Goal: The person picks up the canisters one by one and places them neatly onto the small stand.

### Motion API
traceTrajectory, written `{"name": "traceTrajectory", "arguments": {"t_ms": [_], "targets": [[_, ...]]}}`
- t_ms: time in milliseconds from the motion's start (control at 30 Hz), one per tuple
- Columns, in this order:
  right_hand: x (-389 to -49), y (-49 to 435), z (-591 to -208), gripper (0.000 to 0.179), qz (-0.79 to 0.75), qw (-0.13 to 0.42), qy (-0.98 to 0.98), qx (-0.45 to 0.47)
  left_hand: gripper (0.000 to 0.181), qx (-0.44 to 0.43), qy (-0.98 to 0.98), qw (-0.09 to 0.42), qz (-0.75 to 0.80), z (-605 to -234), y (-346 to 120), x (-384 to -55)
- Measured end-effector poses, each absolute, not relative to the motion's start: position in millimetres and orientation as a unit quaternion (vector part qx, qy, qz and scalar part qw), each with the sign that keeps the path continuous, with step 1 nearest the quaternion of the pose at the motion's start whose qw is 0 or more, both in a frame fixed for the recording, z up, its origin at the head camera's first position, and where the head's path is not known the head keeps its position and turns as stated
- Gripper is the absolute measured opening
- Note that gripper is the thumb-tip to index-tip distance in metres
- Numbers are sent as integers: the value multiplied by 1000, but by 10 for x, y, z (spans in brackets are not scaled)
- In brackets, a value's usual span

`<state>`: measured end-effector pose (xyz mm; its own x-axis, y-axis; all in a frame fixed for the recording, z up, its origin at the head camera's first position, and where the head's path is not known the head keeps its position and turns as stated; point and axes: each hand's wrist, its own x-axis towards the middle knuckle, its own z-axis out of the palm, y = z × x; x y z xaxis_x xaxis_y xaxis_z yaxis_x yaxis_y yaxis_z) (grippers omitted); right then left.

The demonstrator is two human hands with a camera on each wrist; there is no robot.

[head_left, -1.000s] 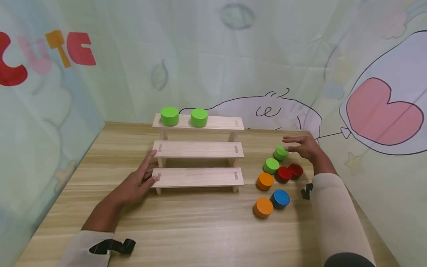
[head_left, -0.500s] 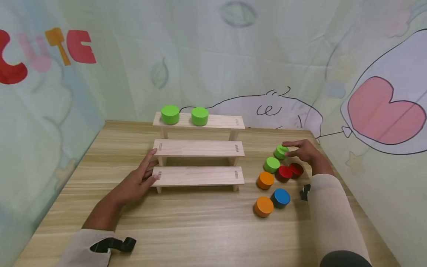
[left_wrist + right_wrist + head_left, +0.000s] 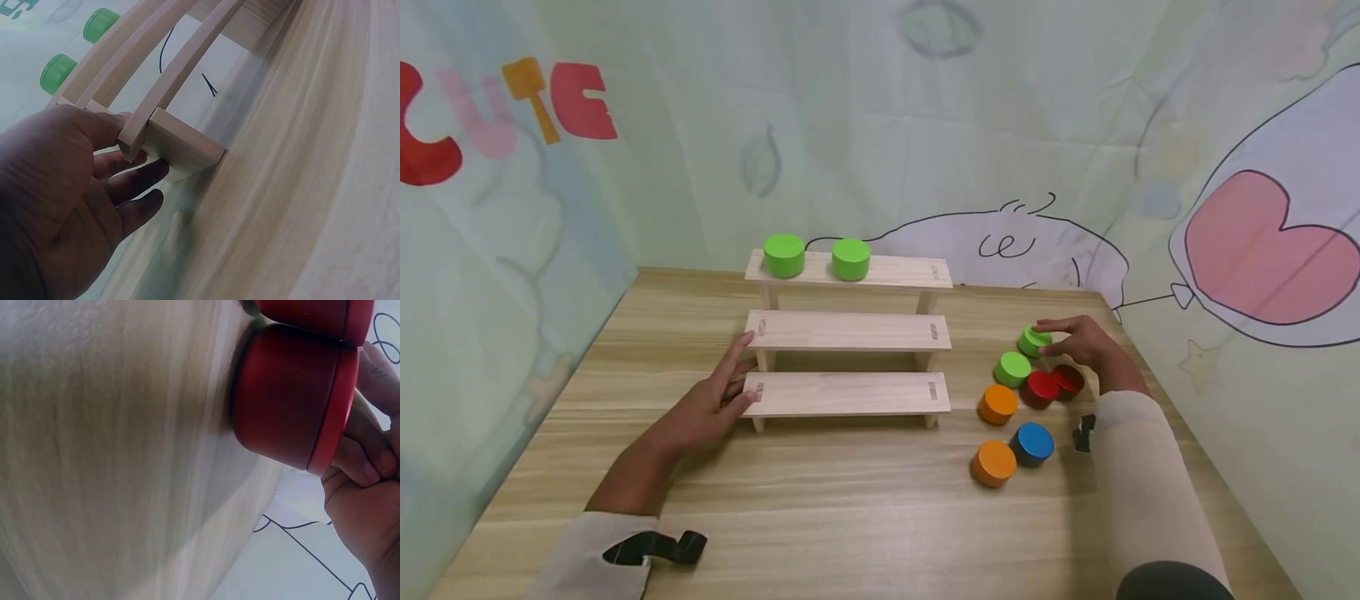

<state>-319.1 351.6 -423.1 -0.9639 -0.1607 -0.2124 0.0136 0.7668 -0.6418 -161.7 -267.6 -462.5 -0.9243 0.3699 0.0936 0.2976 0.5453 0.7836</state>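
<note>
My left hand [image 3: 702,415] holds the left end of a three-tier wooden display stand [image 3: 846,393]. Its thumb lies at the bottom shelf and a finger reaches the middle one; the left wrist view shows the fingers curled by the shelf end [image 3: 132,139]. At the right, my right hand [image 3: 1081,343] pinches a green cylinder [image 3: 1030,342] between thumb and fingers, low over the table. Two more green cylinders, a left one [image 3: 784,256] and a right one [image 3: 851,260], stand on the top shelf. In the right wrist view a red cylinder [image 3: 290,394] hides the pinched one.
Near my right hand stand another green cylinder [image 3: 1012,369], a red pair [image 3: 1041,388], a blue cylinder [image 3: 1033,444], and two orange ones, the nearer orange cylinder [image 3: 994,463] at the front. A printed cloth backdrop [image 3: 700,167] rises behind the table [image 3: 820,517].
My right hand has come down onto the far green cylinder, its fingers and thumb closing about it. The left hand has stayed at the stand; the view has tilted slightly.
</note>
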Motion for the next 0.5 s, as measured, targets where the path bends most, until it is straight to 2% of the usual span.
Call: {"name": "traceTrajectory", "arguments": {"t_ms": [500], "targets": [[-3193,3550,-4308,49,-344,131,929,-23,90,191,880,35,433,-4592,-2658,-1590]]}}
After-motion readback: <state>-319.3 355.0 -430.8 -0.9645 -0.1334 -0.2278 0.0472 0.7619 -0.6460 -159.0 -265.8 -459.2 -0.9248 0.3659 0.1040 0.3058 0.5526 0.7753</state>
